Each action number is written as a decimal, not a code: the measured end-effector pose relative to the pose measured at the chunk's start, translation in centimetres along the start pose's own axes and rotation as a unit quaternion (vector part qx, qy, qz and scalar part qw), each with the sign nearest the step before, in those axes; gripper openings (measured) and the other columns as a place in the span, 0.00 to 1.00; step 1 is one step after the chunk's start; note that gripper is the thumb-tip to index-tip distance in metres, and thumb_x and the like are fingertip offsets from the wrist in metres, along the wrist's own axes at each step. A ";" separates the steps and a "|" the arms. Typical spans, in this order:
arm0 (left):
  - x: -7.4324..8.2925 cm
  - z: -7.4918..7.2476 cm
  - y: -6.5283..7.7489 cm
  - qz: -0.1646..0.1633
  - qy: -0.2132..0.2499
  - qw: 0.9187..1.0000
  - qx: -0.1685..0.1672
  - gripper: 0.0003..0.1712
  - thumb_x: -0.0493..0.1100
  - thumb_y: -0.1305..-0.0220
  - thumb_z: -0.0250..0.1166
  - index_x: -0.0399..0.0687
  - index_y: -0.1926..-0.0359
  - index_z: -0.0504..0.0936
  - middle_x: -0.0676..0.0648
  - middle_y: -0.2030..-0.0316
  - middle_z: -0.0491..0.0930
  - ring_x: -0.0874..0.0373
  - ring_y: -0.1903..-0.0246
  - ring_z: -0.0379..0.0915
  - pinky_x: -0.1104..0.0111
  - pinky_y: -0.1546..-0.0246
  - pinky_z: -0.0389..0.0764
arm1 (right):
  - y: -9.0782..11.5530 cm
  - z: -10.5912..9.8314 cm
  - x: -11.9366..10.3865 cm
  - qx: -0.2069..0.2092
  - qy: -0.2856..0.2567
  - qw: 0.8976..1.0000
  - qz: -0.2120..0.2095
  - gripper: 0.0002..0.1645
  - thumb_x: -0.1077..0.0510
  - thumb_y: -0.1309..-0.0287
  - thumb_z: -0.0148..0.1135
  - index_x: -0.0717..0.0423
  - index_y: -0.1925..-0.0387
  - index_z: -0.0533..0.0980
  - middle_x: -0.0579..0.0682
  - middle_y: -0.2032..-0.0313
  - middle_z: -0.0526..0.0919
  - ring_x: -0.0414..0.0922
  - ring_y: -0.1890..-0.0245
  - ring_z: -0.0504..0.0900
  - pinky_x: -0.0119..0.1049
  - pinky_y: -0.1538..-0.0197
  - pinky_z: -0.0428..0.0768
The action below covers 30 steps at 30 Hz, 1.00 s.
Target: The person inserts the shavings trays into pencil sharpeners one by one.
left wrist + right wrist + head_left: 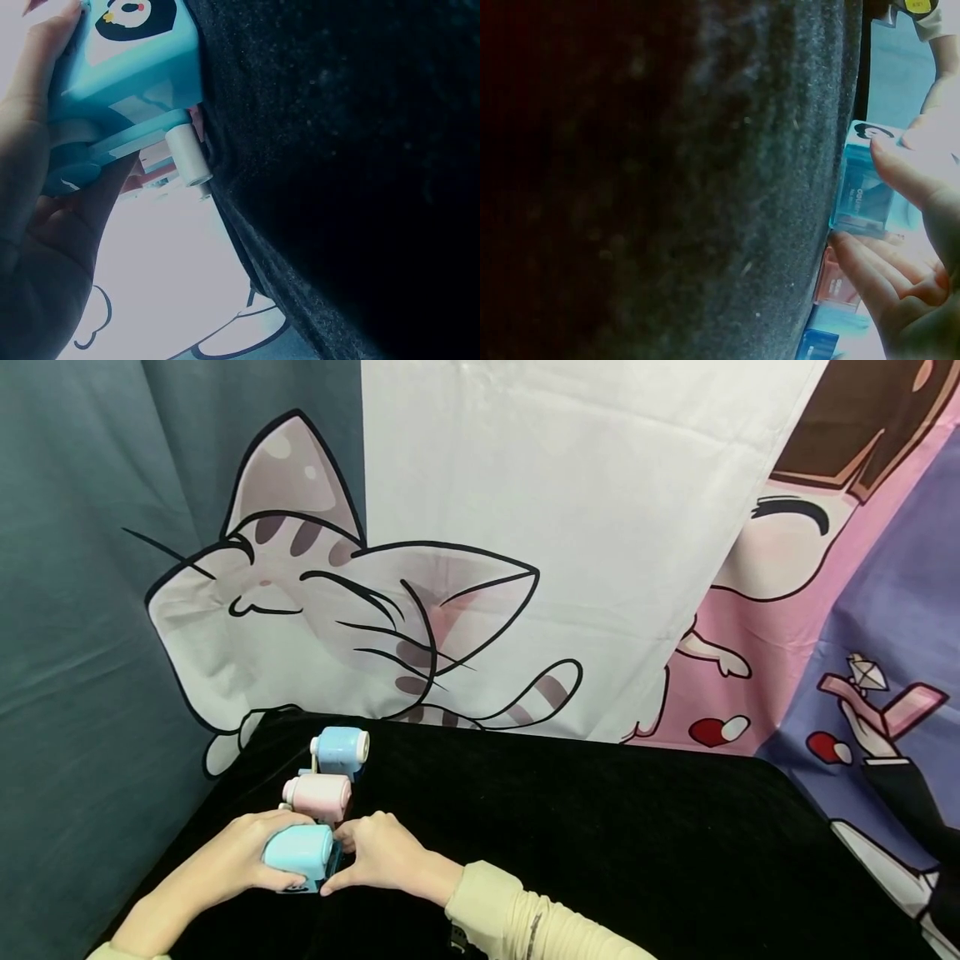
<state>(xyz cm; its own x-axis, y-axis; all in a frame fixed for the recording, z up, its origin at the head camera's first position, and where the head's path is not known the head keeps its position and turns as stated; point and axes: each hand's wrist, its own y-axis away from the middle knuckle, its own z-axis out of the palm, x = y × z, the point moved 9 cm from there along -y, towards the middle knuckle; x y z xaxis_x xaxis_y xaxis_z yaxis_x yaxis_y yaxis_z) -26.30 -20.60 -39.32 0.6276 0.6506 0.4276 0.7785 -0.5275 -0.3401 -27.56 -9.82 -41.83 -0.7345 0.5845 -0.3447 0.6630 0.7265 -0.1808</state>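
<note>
In the head view, a turquoise pencil sharpener (298, 850) stands near the front left of the black cloth. My left hand (243, 860) grips its body from the left; the left wrist view shows its crank with a white knob (189, 154) and a penguin picture. My right hand (386, 856) holds the other end between thumb and fingers, around the clear drawer (862, 191) in the right wrist view. Behind it are a pink pencil sharpener (318, 795) and a blue pencil sharpener (340, 750), in a row.
A black cloth (570, 843) covers the table. Behind stands a hanging backdrop (585, 527) with a cartoon cat, and a grey-blue curtain (75, 610) hangs at the left.
</note>
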 end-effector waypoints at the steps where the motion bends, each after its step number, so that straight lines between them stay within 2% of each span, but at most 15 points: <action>1: 0.0 0.0 0.0 0.000 0.001 1.000 -0.001 0.31 0.57 0.64 0.74 0.50 0.57 0.76 0.55 0.65 0.77 0.67 0.70 0.68 0.68 0.74 0.74 | 0.0 0.0 0.0 0.000 0.002 1.000 -0.001 0.34 0.36 0.64 0.69 0.50 0.55 0.78 0.39 0.63 0.84 0.22 0.67 0.75 0.15 0.64 0.72; 10: 0.0 -0.1 0.0 0.006 0.003 1.000 0.006 0.31 0.56 0.63 0.74 0.50 0.57 0.76 0.55 0.65 0.77 0.68 0.71 0.67 0.69 0.74 0.74 | -0.3 0.0 -0.2 0.000 0.005 1.000 -0.008 0.34 0.36 0.63 0.69 0.51 0.56 0.78 0.39 0.63 0.84 0.22 0.67 0.75 0.15 0.64 0.72; 21: 0.0 0.0 0.0 0.007 0.013 1.000 0.003 0.30 0.54 0.63 0.74 0.50 0.56 0.76 0.55 0.65 0.77 0.68 0.71 0.67 0.69 0.74 0.74 | -0.6 0.2 -0.1 -0.004 0.008 1.000 0.014 0.33 0.35 0.66 0.70 0.50 0.59 0.78 0.37 0.64 0.83 0.22 0.68 0.74 0.15 0.65 0.72; 30: 0.0 0.1 0.1 0.018 0.017 1.000 0.010 0.30 0.54 0.62 0.74 0.50 0.56 0.76 0.55 0.65 0.77 0.68 0.70 0.67 0.69 0.74 0.74 | -0.7 0.2 -0.3 0.002 0.005 1.000 0.009 0.33 0.35 0.67 0.70 0.49 0.60 0.78 0.37 0.65 0.84 0.22 0.68 0.74 0.14 0.66 0.71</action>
<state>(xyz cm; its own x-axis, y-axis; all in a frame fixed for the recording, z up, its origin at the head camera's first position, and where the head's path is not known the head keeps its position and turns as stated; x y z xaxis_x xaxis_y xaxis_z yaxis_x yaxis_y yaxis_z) -26.24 -20.62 -39.40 0.6554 0.6124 0.4422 0.7553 -0.5389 -0.3731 -27.70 -10.59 -41.81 -0.7240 0.6012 -0.3383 0.6767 0.7141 -0.1793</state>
